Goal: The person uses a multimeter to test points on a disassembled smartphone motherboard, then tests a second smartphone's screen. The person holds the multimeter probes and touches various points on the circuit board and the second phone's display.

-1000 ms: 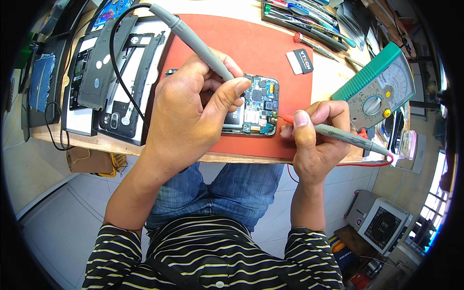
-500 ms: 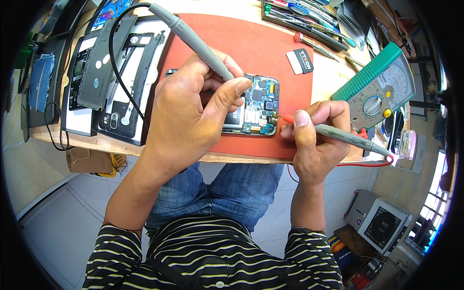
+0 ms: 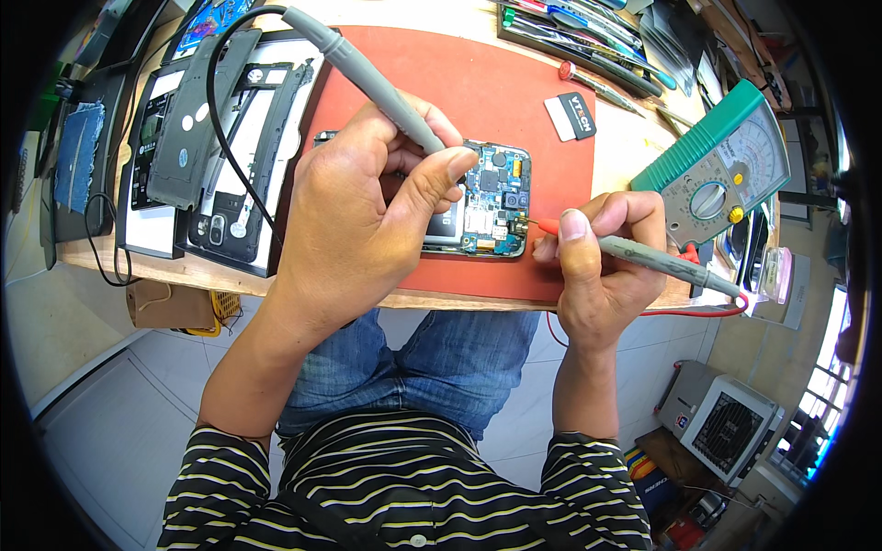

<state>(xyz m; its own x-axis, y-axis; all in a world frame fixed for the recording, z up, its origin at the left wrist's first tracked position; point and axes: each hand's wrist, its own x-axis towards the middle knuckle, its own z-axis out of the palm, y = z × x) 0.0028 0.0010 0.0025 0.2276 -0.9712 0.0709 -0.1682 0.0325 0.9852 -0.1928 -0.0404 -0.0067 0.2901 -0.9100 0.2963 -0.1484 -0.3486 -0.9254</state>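
Observation:
An opened phone point(image 3: 501, 184) lies on a red mat point(image 3: 386, 55), its blue circuit board bared and its dark battery point(image 3: 445, 228) partly covered by my fingers. My left hand point(image 3: 354, 202) is closed around a grey test probe point(image 3: 367, 81) with a black lead; its tip is hidden behind the fingers over the phone. In my right hand point(image 3: 602, 262) is a second test probe point(image 3: 657, 260), grey with a red front and red lead. Its metal tip meets the board's right edge, though contact is hard to confirm. A green-cased analog multimeter point(image 3: 712, 170) leans at the right.
Left of the mat, a tray point(image 3: 147, 230) holds phone frames and back covers point(image 3: 197, 129). A small black-and-white card point(image 3: 570, 118) rests on the mat. Behind it stands a holder of pens and tools point(image 3: 588, 46). The wooden table edge point(image 3: 432, 299) runs before my lap.

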